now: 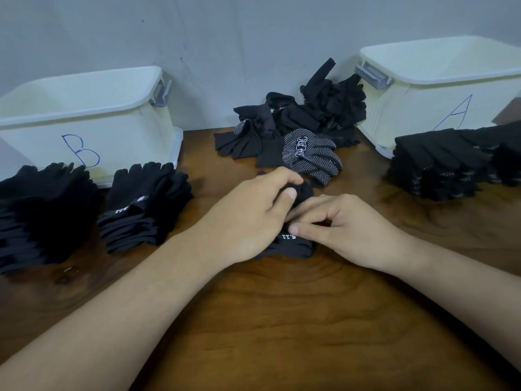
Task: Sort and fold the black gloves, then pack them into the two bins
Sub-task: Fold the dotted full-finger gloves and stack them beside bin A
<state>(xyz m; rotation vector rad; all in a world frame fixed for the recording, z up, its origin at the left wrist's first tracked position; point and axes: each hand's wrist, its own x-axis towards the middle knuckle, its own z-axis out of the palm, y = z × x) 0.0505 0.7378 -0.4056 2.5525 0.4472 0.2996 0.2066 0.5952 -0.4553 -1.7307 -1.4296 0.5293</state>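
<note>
A plain black glove (pixel 293 245) with small white lettering lies on the wooden table at the centre. My left hand (pixel 251 215) grips its finger end, thumb and fingers curled round the bunched cloth. My right hand (pixel 341 224) pinches the glove near the lettering. Behind them is a loose heap of black gloves (pixel 298 114), with a white-dotted glove (pixel 313 153) at its front. Bin B (pixel 84 108) stands at the back left, bin A (pixel 439 88) at the back right. Both bins look empty as far as I can see into them.
Two stacks of plain black gloves (pixel 143 204) sit in front of bin B. A stack of dotted gloves (pixel 439 167) lies in front of bin A. A grey wall closes the back. Bare table wood (pixel 282 320) shows between my forearms.
</note>
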